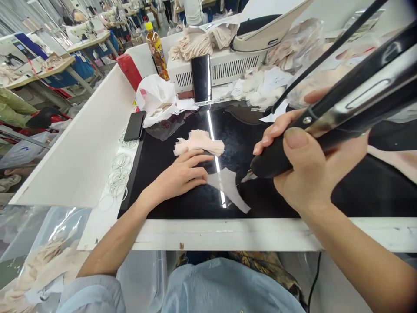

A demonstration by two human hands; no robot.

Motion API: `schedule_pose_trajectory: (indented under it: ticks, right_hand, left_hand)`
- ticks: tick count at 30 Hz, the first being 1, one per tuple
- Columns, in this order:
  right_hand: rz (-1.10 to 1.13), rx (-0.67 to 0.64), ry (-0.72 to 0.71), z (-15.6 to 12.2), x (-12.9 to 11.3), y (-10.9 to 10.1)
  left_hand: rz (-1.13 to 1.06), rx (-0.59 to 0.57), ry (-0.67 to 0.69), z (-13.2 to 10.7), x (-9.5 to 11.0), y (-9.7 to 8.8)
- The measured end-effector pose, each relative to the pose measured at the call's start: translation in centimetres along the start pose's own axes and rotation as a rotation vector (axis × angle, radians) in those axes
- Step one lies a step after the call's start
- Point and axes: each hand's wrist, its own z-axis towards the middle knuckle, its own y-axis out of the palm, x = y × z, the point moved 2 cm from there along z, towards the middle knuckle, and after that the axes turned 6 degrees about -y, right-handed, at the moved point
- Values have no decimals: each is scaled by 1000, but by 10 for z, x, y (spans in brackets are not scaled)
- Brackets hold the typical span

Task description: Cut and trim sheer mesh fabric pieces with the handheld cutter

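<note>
My right hand is wrapped round a thick black corded hand tool with a bright metal strip and a small pointed metal tip. That tip is low over the black glossy work surface, close to the right edge of a thin, translucent white fabric piece with curved sides. My left hand lies flat with its fingers apart, fingertips at the left end of the white piece. Just beyond those fingers is a small stack of pale pink cut fabric pieces. Whether the left fingers touch the stack, I cannot tell.
A phone leans on a white vented box. White rings, a dark phone and a white plastic bag line the left side. A bottle stands behind. The tool's cord crosses the upper right.
</note>
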Motion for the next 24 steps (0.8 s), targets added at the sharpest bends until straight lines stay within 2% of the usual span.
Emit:
schedule_pose_trajectory:
  ticks: [4, 6, 9, 13, 18, 24]
  right_hand:
    - [17, -16, -20, -2, -2, 4]
    - [12, -27, -26, -3, -2, 7]
    - [-33, -18, -58, -4, 1, 9]
    - [-32, -10, -71, -4, 9, 7]
    - [-26, -24, -88, -6, 15, 7]
    - [-54, -33, -102, -8, 14, 7]
  left_hand:
    - [116, 279, -150, 0, 3, 0]
    - [40, 324, -134, 2, 14, 3]
    - [-93, 230, -106, 8, 37, 11]
    - [-158, 84, -113, 13, 58, 21]
    - [-143, -19, -133, 12, 61, 27]
    - [-140, -92, -135, 8, 57, 25]
